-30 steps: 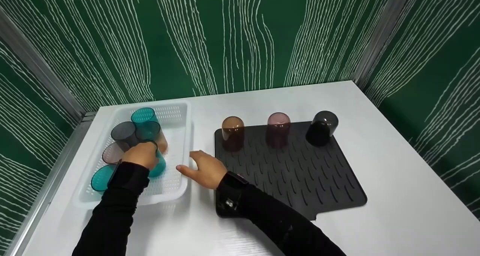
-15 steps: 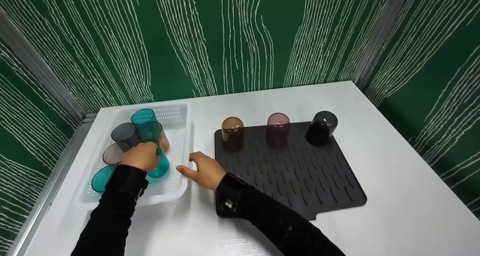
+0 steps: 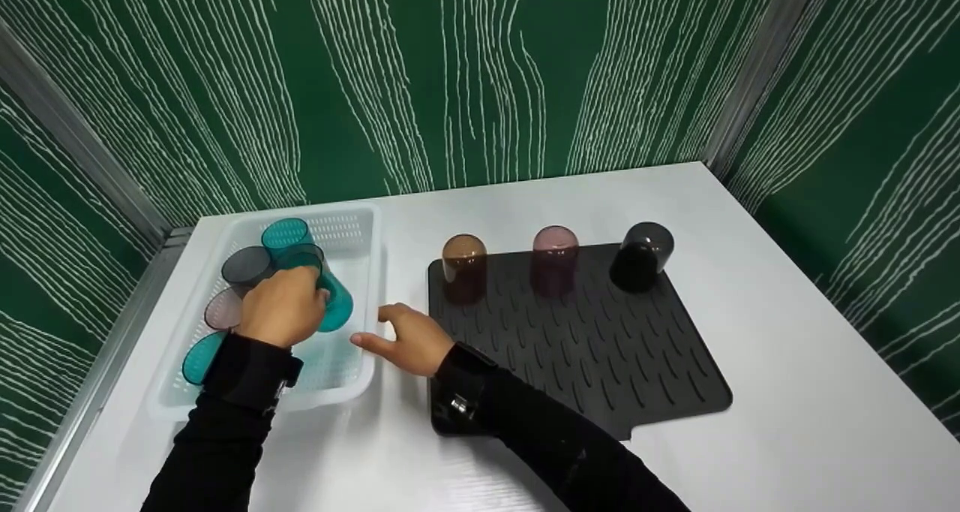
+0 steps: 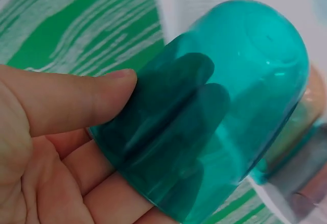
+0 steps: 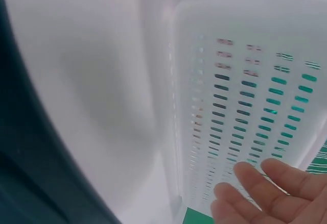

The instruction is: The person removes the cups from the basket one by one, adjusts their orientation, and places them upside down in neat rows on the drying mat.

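My left hand [image 3: 283, 305] grips a teal cup [image 3: 335, 302] and holds it lifted over the white perforated basket [image 3: 352, 227]; in the left wrist view the thumb and fingers wrap the teal cup [image 4: 214, 106]. My right hand [image 3: 401, 337] rests open on the table just right of the basket, its fingertips [image 5: 245, 175] close to the basket's wall [image 5: 225, 112]. Several more cups lie in the basket: a teal one [image 3: 285, 234], a grey one [image 3: 246, 266], a pinkish one [image 3: 222, 311] and another teal one [image 3: 196, 356].
A black ribbed mat [image 3: 585, 339] lies right of the basket. Upside down along its far edge stand an amber cup [image 3: 463, 266], a mauve cup [image 3: 555, 259] and a dark cup [image 3: 642, 255]. Green patterned walls enclose the white table [image 3: 787, 392].
My left hand has lifted the teal cup up out of the pile and a little to the right. The right hand has barely moved.
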`<state>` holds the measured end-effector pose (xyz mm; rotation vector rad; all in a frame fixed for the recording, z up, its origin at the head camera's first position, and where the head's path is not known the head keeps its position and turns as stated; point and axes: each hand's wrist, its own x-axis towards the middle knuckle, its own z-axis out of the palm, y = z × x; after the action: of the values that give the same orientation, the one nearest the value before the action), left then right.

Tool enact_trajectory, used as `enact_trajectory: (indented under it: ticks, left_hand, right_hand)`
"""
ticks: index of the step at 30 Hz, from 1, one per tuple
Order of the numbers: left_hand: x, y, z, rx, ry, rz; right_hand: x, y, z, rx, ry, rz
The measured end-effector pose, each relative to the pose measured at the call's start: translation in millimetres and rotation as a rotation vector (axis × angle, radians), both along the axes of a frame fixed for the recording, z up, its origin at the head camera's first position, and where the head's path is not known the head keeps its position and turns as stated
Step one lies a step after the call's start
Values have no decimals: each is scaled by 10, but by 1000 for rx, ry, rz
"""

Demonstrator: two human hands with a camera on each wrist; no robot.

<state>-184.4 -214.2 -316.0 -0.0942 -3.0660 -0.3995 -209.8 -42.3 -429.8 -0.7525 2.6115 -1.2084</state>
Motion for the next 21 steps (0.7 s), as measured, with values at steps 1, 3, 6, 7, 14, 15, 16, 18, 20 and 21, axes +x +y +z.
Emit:
enact_trajectory:
  ticks: [1,3,6,7,14,15,16,18,20,21]
  left_hand:
    - [13,20,20,11,10,-6]
    - [42,56,48,37,26,-18]
    - [93,104,82,85,61,-35]
    - [108,122,90,106,78,-36]
    - [212,258,125,359,149,-74]
    - [229,280,123,395,149,-83]
    - [246,305,120,431,149,-91]
    - [277,360,105,506,148,-103]
    - [299,423,82,600,143,-111]
    - [307,454,65,657,139,-115]
  right_hand:
    - [-8,13,4,6,4,-2]
    - [-23,44,12,7,-1,-6]
    - [-42,95,27,-22,-13,-34]
    - [-50,113,34,-48,-14,-45]
    - [-94,267,170,-392,25,-69]
    - [-98,289,195,-460,32,-54]
    - [-99,309,221,-524,40,-34]
    - [-99,344,266,-635,56,6]
    - [-94,373,308,-709,73,27]
    - [-92,386,326,-739,78,30]
